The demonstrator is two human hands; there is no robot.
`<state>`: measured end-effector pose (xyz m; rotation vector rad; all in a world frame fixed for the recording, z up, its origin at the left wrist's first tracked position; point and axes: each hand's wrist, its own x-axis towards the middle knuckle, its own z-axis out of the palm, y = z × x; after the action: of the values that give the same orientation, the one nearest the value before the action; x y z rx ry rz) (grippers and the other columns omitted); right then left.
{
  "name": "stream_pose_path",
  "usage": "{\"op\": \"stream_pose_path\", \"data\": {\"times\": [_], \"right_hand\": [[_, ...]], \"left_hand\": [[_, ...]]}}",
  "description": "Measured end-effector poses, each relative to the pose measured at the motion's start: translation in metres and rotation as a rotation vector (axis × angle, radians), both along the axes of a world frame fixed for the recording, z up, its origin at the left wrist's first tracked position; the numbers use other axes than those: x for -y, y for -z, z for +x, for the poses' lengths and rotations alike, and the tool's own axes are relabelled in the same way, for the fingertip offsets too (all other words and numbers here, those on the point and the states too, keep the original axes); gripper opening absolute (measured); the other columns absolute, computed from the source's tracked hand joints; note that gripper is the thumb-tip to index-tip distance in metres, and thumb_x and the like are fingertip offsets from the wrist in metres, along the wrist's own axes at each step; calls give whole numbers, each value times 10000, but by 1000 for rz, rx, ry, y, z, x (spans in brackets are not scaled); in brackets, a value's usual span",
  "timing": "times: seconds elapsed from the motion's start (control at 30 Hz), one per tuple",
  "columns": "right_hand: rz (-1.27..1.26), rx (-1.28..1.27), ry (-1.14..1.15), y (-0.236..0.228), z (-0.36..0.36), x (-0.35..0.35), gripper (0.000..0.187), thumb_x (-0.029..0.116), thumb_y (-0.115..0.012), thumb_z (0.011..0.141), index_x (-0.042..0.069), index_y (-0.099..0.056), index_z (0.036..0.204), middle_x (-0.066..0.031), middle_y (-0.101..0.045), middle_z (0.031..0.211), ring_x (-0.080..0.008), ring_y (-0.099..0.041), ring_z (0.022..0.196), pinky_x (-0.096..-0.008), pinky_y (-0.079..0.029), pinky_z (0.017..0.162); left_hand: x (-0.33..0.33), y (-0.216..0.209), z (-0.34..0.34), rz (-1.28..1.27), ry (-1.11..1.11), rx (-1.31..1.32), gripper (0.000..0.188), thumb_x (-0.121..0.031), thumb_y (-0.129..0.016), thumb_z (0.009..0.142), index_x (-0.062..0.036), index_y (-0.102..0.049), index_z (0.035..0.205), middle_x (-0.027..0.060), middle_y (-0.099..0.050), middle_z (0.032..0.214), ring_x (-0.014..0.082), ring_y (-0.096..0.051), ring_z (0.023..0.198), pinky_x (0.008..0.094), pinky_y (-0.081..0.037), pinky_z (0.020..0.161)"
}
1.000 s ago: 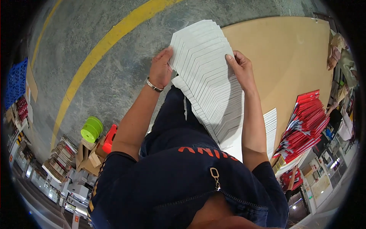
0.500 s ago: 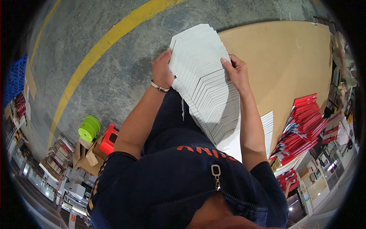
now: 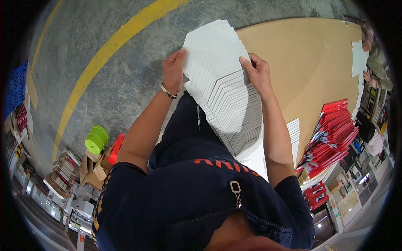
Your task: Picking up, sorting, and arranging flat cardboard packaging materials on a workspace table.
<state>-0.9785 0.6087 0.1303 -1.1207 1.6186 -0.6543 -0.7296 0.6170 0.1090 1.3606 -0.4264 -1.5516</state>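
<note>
A long fanned stack of white flat paper or card pieces (image 3: 213, 50) with angled ends stretches from near my body out past the table's left edge. Each piece overlaps the one below it in steps. My left hand (image 3: 173, 74) is closed on the left edge of the far part, thumb on top and fingers mostly hidden. On the opposite edge my right hand (image 3: 258, 77) pinches the pieces, thumb on the top face and fingers curled at the side. The near end of the stack rests on the table by my right forearm.
The tan tabletop (image 3: 301, 62) reaches to the right, with a pile of red folded pieces (image 3: 328, 138) on it. At the far right edge stands another person (image 3: 377, 71). A green spool (image 3: 97, 139), cardboard boxes (image 3: 94, 171) and a red plastic item (image 3: 116, 149) are at the lower left.
Both hands have shifted slightly up and left with the far part of the stack. The left edge has parted a little from the pieces below. A person now shows more at the far right.
</note>
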Motion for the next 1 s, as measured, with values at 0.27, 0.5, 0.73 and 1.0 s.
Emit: {"op": "stream_pose_path", "data": {"times": [0.27,0.5,0.73,1.0], "right_hand": [[8,0,-6,-3,-3,-1,257,261,-661,830,8,-629,804,19,-495,557,-58,-419,532,-253,-369,496],[36,-216,-100,-14,-2,2,280,287,-658,830,11,-634,792,30,-482,546,-62,-403,526,-247,-356,498],[66,-47,-94,-12,-4,1,272,283,-651,842,11,-657,837,41,-504,575,-45,-409,552,-236,-359,510],[68,-64,-53,-16,0,0,254,259,-652,846,5,-652,834,45,-510,610,-44,-412,564,-215,-355,522]], "left_hand": [[0,-5,-7,-37,-106,-48,203,-182,-614,885,11,-671,910,-28,-625,801,28,-517,706,201,-425,639],[4,-1,-8,-17,-27,-5,144,-121,-630,859,12,-663,902,22,-650,816,53,-558,675,209,-441,595],[6,-9,-7,-54,-75,-212,182,-111,-615,862,31,-650,971,49,-668,882,76,-599,756,221,-464,667],[5,-8,-5,-56,19,-65,195,-134,-622,864,22,-657,974,26,-665,855,60,-584,727,215,-460,644]]}}
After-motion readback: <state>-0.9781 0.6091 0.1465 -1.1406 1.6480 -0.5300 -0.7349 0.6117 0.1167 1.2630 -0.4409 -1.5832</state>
